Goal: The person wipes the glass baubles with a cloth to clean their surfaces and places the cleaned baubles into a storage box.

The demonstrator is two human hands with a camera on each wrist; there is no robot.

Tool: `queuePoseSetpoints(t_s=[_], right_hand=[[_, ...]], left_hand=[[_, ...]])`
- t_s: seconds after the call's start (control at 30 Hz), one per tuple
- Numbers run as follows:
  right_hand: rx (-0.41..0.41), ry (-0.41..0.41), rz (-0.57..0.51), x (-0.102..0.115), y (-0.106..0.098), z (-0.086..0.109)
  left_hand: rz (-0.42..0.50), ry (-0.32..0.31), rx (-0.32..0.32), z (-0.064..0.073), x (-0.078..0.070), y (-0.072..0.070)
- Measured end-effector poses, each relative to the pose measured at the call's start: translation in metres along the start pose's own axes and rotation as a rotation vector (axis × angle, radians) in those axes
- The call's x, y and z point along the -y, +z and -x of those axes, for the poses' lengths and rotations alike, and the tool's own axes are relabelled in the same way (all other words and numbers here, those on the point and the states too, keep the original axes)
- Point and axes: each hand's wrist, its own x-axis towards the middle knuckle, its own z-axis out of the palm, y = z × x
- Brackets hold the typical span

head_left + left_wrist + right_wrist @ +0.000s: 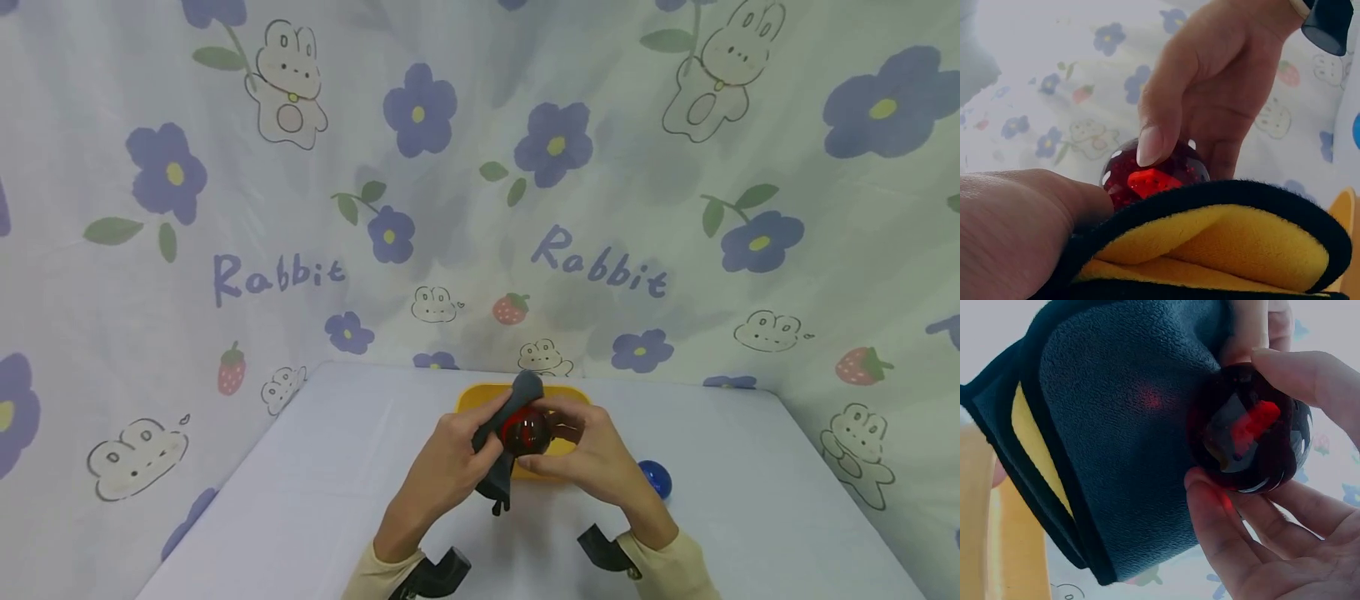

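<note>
A dark red, see-through ball (527,432) is held up over the table between both hands. My right hand (596,454) grips it, the thumb on one side and the fingers curled round the other, as the right wrist view shows. In my left hand (442,467) is a folded cloth (495,481), dark grey outside with a black edge. The cloth's yellow inner side (1266,244) shows in the left wrist view. Its grey side lies against the ball (1247,428). The left fingers are partly hidden behind the cloth.
A yellow tray (480,392) stands on the white table behind and below the hands. To the right of the right wrist lies a blue ball (657,478). A curtain (465,183) printed with rabbits and flowers hangs round the back and sides.
</note>
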Motion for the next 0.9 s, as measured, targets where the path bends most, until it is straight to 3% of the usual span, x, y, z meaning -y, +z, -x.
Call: queuePoseSetpoints(t_s=[0.33,0.63,0.9], right_hand=[[-0.048,-0.035,-0.047,-0.0003,0.0005,-0.0001],[-0.109,-0.051,-0.111,-0.0002,-0.0027,-0.0006],[-0.158,-0.012,-0.084,-0.0016,-0.0060,-0.0024]], left_hand=[[-0.002,-0.052,0.019,0.0010,-0.0021,-0.0018],[-0.008,-0.102,0.076,-0.0010,-0.0051,-0.0034],[0.022,-0.112,0.069,0.0010,-0.0089,-0.0038]])
